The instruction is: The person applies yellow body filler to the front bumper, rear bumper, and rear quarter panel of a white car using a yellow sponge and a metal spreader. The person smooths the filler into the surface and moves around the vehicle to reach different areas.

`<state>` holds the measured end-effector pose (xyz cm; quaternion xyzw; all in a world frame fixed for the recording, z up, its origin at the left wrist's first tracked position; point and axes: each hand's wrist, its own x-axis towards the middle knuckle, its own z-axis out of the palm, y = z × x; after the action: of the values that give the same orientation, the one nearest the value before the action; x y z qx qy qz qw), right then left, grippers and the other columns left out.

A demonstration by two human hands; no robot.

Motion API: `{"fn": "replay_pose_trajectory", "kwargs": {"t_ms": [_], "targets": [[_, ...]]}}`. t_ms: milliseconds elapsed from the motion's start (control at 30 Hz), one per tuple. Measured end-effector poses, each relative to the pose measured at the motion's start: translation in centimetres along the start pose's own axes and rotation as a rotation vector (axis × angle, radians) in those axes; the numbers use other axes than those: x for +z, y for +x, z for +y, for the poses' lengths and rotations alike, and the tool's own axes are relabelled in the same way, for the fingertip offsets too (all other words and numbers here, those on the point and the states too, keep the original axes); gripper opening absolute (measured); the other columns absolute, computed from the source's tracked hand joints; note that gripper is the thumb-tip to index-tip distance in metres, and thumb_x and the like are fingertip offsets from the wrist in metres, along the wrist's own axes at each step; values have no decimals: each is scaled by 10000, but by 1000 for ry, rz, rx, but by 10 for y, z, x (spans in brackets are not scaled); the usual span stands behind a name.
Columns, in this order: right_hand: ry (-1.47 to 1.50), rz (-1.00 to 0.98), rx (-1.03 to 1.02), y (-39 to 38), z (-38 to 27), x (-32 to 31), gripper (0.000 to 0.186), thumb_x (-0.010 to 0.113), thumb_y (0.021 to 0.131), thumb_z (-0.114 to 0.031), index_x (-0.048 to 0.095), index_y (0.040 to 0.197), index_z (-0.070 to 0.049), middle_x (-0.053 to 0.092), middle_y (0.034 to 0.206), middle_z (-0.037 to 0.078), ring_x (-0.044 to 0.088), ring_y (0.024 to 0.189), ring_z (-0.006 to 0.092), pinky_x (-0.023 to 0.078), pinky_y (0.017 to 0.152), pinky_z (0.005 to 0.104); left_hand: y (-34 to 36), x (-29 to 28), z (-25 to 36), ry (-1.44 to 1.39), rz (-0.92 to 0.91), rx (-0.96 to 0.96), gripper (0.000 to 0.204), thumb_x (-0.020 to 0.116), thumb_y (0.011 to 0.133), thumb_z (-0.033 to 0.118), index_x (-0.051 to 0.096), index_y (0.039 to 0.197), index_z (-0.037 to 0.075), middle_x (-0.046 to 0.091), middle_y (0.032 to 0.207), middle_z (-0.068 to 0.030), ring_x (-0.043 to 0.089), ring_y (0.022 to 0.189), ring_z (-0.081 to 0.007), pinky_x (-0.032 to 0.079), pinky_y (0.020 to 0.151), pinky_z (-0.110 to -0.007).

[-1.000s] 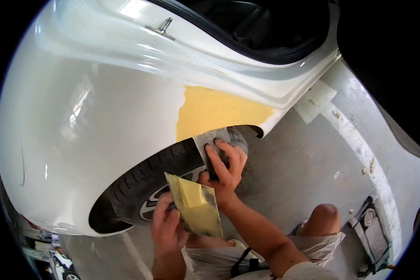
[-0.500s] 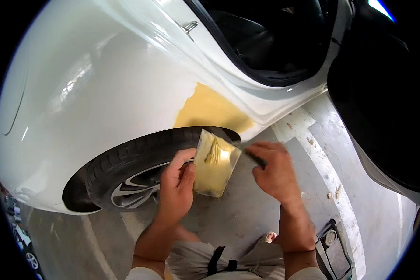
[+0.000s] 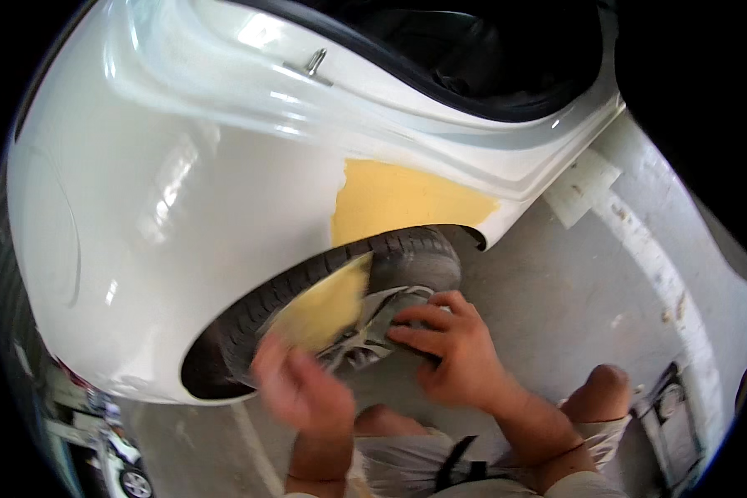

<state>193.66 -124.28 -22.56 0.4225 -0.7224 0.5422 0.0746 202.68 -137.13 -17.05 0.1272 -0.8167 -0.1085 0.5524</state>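
Observation:
My left hand (image 3: 303, 390), smeared by motion, grips the lower end of a flat mixing board (image 3: 328, 303) coated with yellow body filler. The board is tilted in front of the wheel. My right hand (image 3: 465, 353) is closed on a dark putty spreader (image 3: 413, 347), mostly hidden under the fingers. It is to the right of the board, apart from it. Beyond both hands, a smooth patch of yellow filler (image 3: 411, 199) covers the white car panel (image 3: 241, 183) just above the wheel arch.
The tyre (image 3: 427, 259) sits under the arch, with its spoked rim partly behind the board. An open doorway (image 3: 465, 58) is at the top, with a dark door (image 3: 689, 108) on the right. A dark tray-like object (image 3: 671, 427) lies on the grey floor (image 3: 539, 307) at lower right.
My left hand has moved down and tilted the board over to the left. My right hand has dropped lower with the spreader. The view has shifted, and the car appears turned.

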Motion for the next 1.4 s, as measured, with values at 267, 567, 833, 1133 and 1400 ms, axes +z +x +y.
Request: {"fn": "replay_pose_trajectory", "kwargs": {"t_ms": [267, 567, 833, 1133, 1400], "targets": [[81, 787, 50, 71, -6, 55, 550, 607, 555, 30, 632, 1101, -24, 518, 1188, 148, 445, 954, 333, 369, 854, 417, 1, -24, -25, -430, 176, -283, 395, 409, 947, 137, 321, 1286, -46, 496, 1168, -182, 537, 1011, -252, 465, 858, -347], [69, 784, 55, 95, -23, 58, 537, 636, 584, 23, 629, 1119, -29, 518, 1182, 145, 437, 995, 308, 371, 856, 390, 1, -31, -38, -734, 17, -310, 456, 395, 958, 128, 276, 1376, -10, 447, 1299, -194, 514, 1127, -278, 454, 938, -389], [56, 803, 44, 102, -22, 62, 543, 655, 581, 15, 626, 1121, -32, 521, 1186, 136, 444, 996, 311, 363, 867, 401, 1, -29, -39, -765, -14, -274, 470, 395, 966, 132, 267, 1397, -2, 433, 1330, -195, 509, 1147, -268, 449, 947, -385], [47, 737, 12, 79, -14, 76, 545, 617, 527, 11, 638, 1071, -18, 542, 1143, 144, 466, 958, 323, 388, 829, 405, 0, -28, -43, -756, 14, -323, 468, 398, 955, 125, 272, 1386, -7, 433, 1324, -193, 515, 1138, -266, 459, 940, -388], [70, 860, 9, 95, 0, 56, 539, 578, 525, 27, 644, 1058, -16, 545, 1145, 146, 469, 948, 312, 391, 841, 399, -3, -25, -43, -700, 52, -362, 449, 405, 948, 132, 291, 1360, -3, 443, 1303, -195, 523, 1117, -272, 470, 923, -399]]}}
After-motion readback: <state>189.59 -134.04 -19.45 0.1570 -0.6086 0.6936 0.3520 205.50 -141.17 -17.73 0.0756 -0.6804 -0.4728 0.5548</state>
